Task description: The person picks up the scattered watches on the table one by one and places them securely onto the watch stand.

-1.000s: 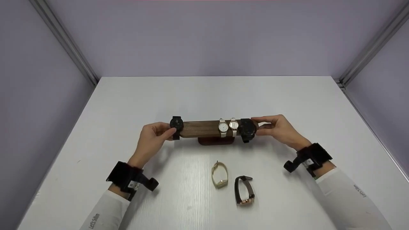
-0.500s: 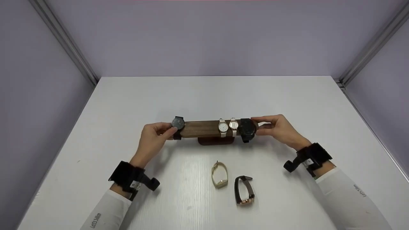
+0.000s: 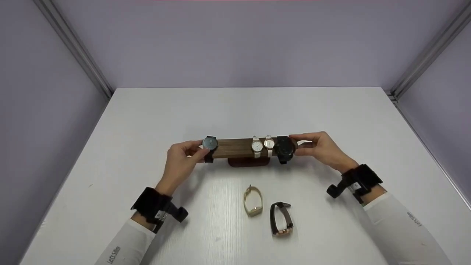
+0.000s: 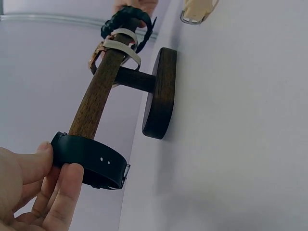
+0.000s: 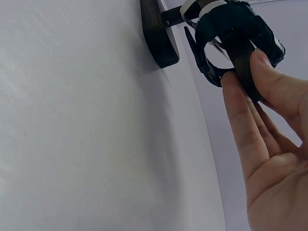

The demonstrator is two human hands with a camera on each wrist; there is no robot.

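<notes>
Two loose watches (image 3: pixel 267 211) before stand (image 3: pixel 244 148)

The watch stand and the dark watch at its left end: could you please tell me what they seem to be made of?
The watch stand looks like dark brown wood with a smooth matte finish; lengthwise grain shows along its bar in the left wrist view. The dark watch has a black strap that looks like matte rubber or leather, with punched holes and a metal buckle. The left hand grips it.

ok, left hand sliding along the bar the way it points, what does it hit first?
Likely the white-strap watch. The left hand pinches the dark watch on the wooden bar, and bare bar lies between them.
</notes>
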